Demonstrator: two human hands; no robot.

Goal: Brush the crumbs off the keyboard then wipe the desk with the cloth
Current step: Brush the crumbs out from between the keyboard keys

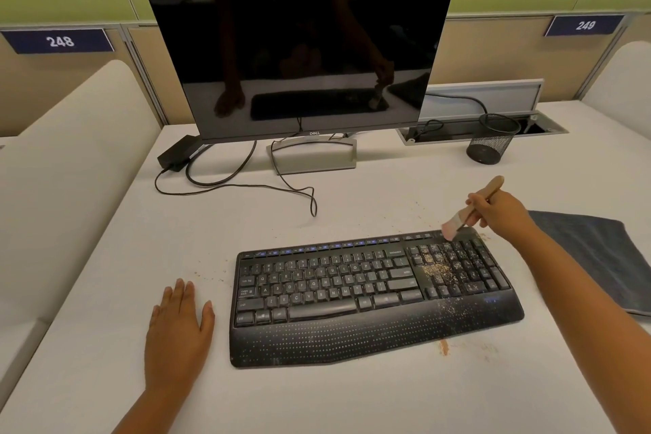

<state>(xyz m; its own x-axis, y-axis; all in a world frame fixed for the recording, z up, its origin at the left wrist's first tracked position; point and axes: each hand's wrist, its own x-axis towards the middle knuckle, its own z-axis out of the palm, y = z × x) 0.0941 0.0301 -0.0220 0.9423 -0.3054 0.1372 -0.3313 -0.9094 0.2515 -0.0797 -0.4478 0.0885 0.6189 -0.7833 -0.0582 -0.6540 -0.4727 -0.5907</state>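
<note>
Brushing is under way but far from done: the right hand (500, 213) pinches the brush (468, 211) by its wooden handle, bristles down at the top-right corner of the keyboard (352, 292), touching or just above the keys there; can't tell which. The left hand (179, 331) lies flat on the desk (317, 398), fingers spread, palm down, just beside the keyboard's left end, holding nothing. Crumbs (438, 269) sit thick over the numpad and arrow-key area, w/ a lighter scatter trailing down onto the wrist rest's right part; the letter keys at left look mostly clean. Some crumbs are already on the desk: a small heap (444, 345) touching the keyboard's front edge, specks near the left end, and more near the brush at the back-right. The cloth (599, 257), dark blue and folded, lies to the right of the keyboard, partly under the right forearm, untouched by either hand. So step one reads as early-to-mid: the worst patch is left to sweep, approx. the whole right third. Step two, wiping, isn't begun, and the desk will need it on both sides of the keyboard and in front. Behind, the monitor (299, 53) is dark, its cables loose on the desk; a mesh cup (493, 141) stands at back right, well apart from the work.
</note>
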